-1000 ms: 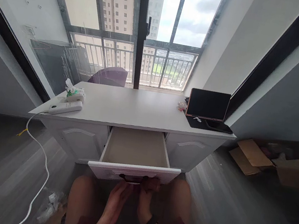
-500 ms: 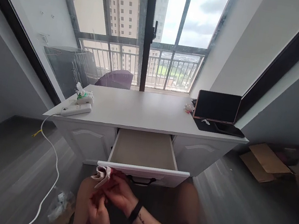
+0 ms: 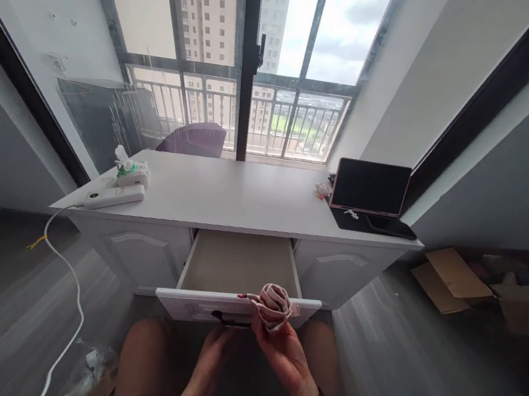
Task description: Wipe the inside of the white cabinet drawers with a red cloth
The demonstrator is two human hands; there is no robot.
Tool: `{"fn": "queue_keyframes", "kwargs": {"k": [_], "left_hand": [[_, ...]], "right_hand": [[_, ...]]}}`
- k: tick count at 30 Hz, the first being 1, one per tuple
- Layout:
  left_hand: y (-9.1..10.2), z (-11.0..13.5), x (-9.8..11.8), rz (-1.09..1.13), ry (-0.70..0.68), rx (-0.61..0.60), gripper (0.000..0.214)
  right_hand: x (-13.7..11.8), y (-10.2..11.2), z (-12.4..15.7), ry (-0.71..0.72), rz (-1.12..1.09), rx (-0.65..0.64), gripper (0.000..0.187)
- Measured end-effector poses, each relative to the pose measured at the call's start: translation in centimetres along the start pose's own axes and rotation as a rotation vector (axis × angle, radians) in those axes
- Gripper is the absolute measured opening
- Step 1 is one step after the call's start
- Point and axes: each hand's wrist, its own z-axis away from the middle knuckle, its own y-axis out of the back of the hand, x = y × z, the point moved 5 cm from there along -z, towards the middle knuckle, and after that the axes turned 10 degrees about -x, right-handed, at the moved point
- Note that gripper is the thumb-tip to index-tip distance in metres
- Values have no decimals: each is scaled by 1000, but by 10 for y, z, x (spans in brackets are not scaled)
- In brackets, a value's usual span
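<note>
A pale pink, rose-shaped roll of what looks like cloth (image 3: 274,306) rests in my right hand (image 3: 286,357), whose fingers are curled round its base; a dark band circles that wrist. Just under the black drawer handle (image 3: 228,320) is my left hand (image 3: 215,345). Its fingers are dim and partly hidden, so I cannot see whether they touch the handle. Behind the rolled piece, the white drawer (image 3: 166,302) is pulled out, and its beige bottom shows.
The white desk (image 3: 225,191) carries a power strip (image 3: 115,196) and tissue pack (image 3: 131,172) on the left. A tablet (image 3: 371,187) and a black phone (image 3: 391,227) sit on the right. An open cardboard box (image 3: 459,274) lies on the floor; a white cable (image 3: 77,288) trails left.
My right hand has moved right with the rolled piece, which now shows its spiral top. My left hand has left it and moved right to below the drawer handle. The view has shifted slightly.
</note>
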Motion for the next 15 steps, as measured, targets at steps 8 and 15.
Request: {"fn": "queue_keyframes", "kwargs": {"k": [8,15], "left_hand": [[7,-42,0,58,-9,61,38],[-3,-85,30,45,-43,74,40]], "right_hand": [[-73,46,11,217,-36,144,26],[-54,78,-19,204,62,202,12]]}}
